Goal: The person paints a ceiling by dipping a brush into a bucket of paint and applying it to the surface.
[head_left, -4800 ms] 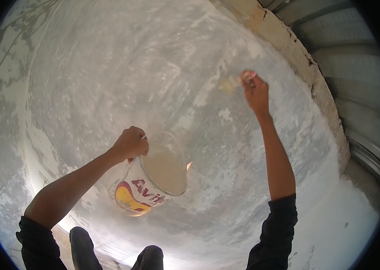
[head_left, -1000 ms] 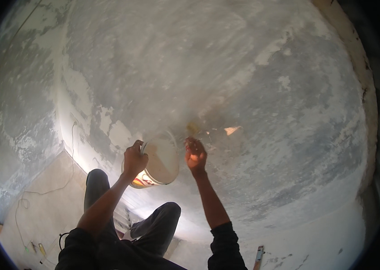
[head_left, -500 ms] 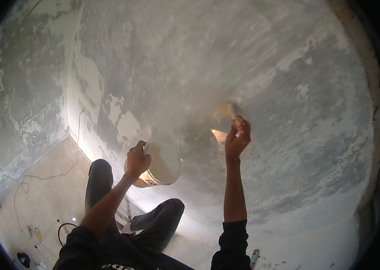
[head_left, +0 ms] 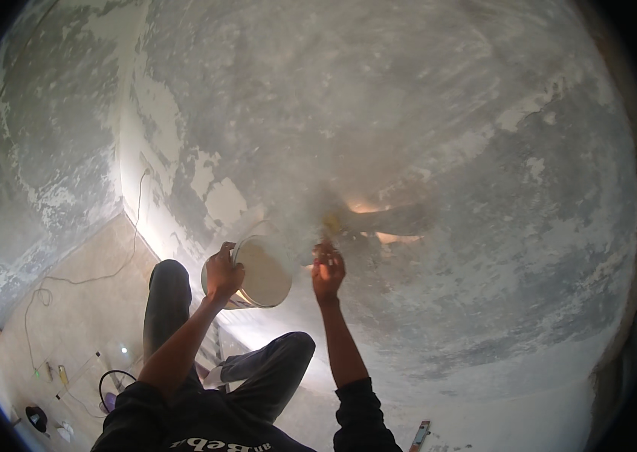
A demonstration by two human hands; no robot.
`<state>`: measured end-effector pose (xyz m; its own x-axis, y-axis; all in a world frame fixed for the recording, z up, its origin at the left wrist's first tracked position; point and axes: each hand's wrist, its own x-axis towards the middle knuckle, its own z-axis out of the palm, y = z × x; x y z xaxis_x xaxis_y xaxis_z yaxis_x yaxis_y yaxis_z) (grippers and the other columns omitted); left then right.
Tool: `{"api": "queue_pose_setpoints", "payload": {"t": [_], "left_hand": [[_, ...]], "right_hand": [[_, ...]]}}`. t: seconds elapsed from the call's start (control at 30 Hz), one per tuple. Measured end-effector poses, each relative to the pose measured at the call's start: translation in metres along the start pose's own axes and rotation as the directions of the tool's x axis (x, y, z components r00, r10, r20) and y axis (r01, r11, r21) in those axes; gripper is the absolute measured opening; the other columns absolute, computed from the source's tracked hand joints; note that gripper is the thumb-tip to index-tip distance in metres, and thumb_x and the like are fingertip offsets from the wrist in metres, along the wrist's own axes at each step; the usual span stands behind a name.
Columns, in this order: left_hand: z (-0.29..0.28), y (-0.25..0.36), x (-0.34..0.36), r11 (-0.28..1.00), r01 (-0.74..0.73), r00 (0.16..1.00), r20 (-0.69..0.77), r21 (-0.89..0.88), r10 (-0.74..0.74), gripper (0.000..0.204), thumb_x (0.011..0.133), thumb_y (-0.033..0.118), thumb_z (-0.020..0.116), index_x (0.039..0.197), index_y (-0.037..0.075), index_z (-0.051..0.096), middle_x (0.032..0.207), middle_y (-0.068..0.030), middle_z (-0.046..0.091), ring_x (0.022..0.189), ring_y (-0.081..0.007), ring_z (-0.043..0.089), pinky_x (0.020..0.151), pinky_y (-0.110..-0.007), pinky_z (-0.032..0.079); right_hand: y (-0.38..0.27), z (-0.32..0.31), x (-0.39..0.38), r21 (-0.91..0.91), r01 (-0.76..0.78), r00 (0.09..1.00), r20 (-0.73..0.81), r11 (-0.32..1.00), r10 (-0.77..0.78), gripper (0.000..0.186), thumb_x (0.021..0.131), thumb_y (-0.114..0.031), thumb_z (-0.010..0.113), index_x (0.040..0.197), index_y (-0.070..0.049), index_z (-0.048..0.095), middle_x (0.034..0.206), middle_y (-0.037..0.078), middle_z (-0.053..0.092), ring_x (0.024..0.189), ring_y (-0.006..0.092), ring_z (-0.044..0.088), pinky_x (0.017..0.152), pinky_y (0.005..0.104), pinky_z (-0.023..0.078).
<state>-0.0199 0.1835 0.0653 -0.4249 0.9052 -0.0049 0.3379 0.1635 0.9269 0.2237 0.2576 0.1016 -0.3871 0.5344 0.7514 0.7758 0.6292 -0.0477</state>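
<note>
My left hand (head_left: 224,273) grips the rim of a white plastic bucket (head_left: 267,277), fingers curled over its near left edge. The bucket is tilted and shows a pale inside. To its right, my right hand (head_left: 328,273) is closed round the handle of a paintbrush. The yellowish bristles of the paintbrush (head_left: 333,222) point up toward the grey, patchy wall (head_left: 378,135). Haze and motion blur around the brush hide whether it touches the wall. A darker patch with brightly lit strips shows on the wall just right of the bristles.
My bent knees (head_left: 277,358) are below the bucket. A thin cable (head_left: 96,280) runs over the floor (head_left: 77,316) to the wall corner at left. Small tools and a dark round object (head_left: 36,416) lie at lower left. A level-like bar (head_left: 420,435) sits at lower right.
My right hand has swung left and down with the paintbrush, closer to the bucket. My left hand and the bucket have shifted only slightly left.
</note>
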Motion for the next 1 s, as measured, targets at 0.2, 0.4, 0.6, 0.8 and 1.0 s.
{"api": "queue_pose_setpoints", "payload": {"t": [0.2,0.4,0.6,0.8,1.0], "left_hand": [[-0.003,-0.018,-0.007,1.0,0.016,1.0,-0.012,0.012,-0.016,0.038,0.066,0.003,0.055,0.104,0.005,0.057,0.073,-0.02,0.063,0.076,-0.0397,0.062,0.072,-0.048,0.049],[-0.01,-0.006,-0.003,0.999,0.046,0.999,0.019,0.008,-0.046,0.036,0.065,0.002,0.055,0.101,0.005,0.058,0.07,-0.0196,0.061,0.072,-0.0392,0.061,0.069,-0.048,0.048],[-0.004,-0.011,0.001,0.999,-0.011,1.0,-0.008,-0.032,0.011,0.037,0.064,0.002,0.056,0.1,0.004,0.058,0.065,-0.0171,0.057,0.067,-0.0377,0.059,0.066,-0.047,0.047],[-0.004,-0.017,0.003,0.999,0.029,0.999,-0.042,-0.032,-0.03,0.037,0.065,0.002,0.058,0.102,0.006,0.059,0.065,-0.0161,0.057,0.065,-0.0354,0.059,0.063,-0.046,0.047],[-0.006,-0.02,0.004,0.998,0.032,0.994,-0.1,-0.045,-0.036,0.039,0.065,0.002,0.059,0.104,0.005,0.059,0.064,-0.0162,0.058,0.062,-0.0348,0.059,0.061,-0.044,0.047]], "right_hand": [[-0.022,0.039,-0.019,0.308,-0.312,0.948,0.162,0.899,0.273,0.018,0.082,0.002,0.057,0.097,-0.006,0.062,0.093,0.013,0.064,0.083,0.0322,0.064,0.072,0.0386,0.052],[0.015,-0.003,0.026,0.243,-0.179,0.978,-0.062,0.953,0.2,0.012,0.083,0.001,0.056,0.094,-0.003,0.06,0.093,0.013,0.064,0.081,0.0328,0.063,0.07,0.039,0.053],[0.004,-0.056,0.088,-0.008,-0.012,0.982,-0.191,1.0,0.01,0.012,0.086,-0.002,0.058,0.098,-0.003,0.063,0.097,0.013,0.067,0.088,0.0313,0.065,0.075,0.039,0.053],[-0.004,-0.067,0.094,-0.137,0.034,0.931,-0.357,0.99,-0.081,0.017,0.093,-0.014,0.051,0.098,-0.003,0.063,0.114,0.015,0.063,0.104,0.0313,0.062,0.086,0.0432,0.051],[0.001,0.019,-0.014,0.023,-0.114,0.991,-0.072,0.993,0.115,0.036,0.071,0.006,0.061,0.102,-0.011,0.066,0.113,0.01,0.062,0.106,0.0308,0.061,0.085,0.0397,0.051]]}}
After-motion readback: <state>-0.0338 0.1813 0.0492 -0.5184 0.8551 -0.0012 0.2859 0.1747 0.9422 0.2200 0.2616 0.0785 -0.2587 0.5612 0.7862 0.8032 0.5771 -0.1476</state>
